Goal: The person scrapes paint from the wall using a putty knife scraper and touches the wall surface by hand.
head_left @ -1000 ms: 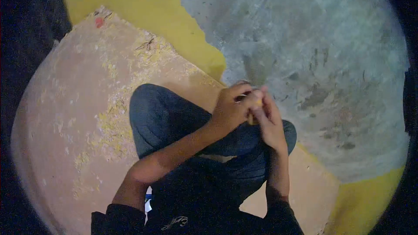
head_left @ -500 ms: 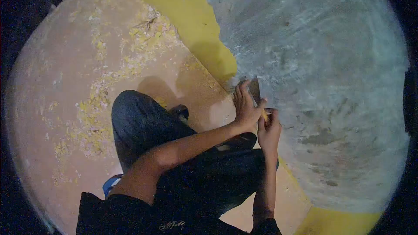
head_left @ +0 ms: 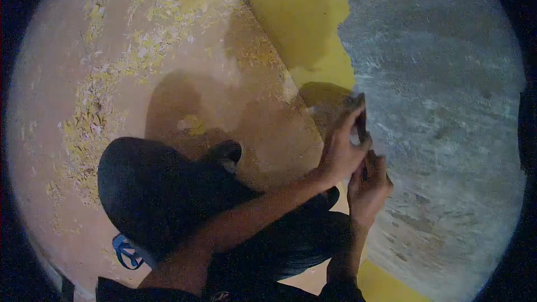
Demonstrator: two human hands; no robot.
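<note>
A paint scraper (head_left: pixel 362 124) is in both hands, its blade pointing up along the wall and seen nearly edge-on. My right hand (head_left: pixel 370 193) is wrapped round the handle, which it mostly hides. My left hand (head_left: pixel 342 154) grips the blade part, with the thumb low on it and fingertips near the blade's end. That end is at the ragged lower edge of the yellow paint (head_left: pixel 319 33), where it meets the bare grey wall (head_left: pixel 436 134). Whether the edge is under the paint I cannot tell.
Yellow and white paint flakes (head_left: pixel 95 117) litter the floor (head_left: pixel 45 89) at left. My bent knee (head_left: pixel 140 184) is below them. A blue-strapped sandal (head_left: pixel 127 253) shows at lower left. Shadows of my head and arms fall across wall and floor.
The view has shifted. Both hands and the scraper have moved along the wall to the yellow paint's edge. My left fingers, earlier spread beside the blade, now close on it, and the blade has turned edge-on.
</note>
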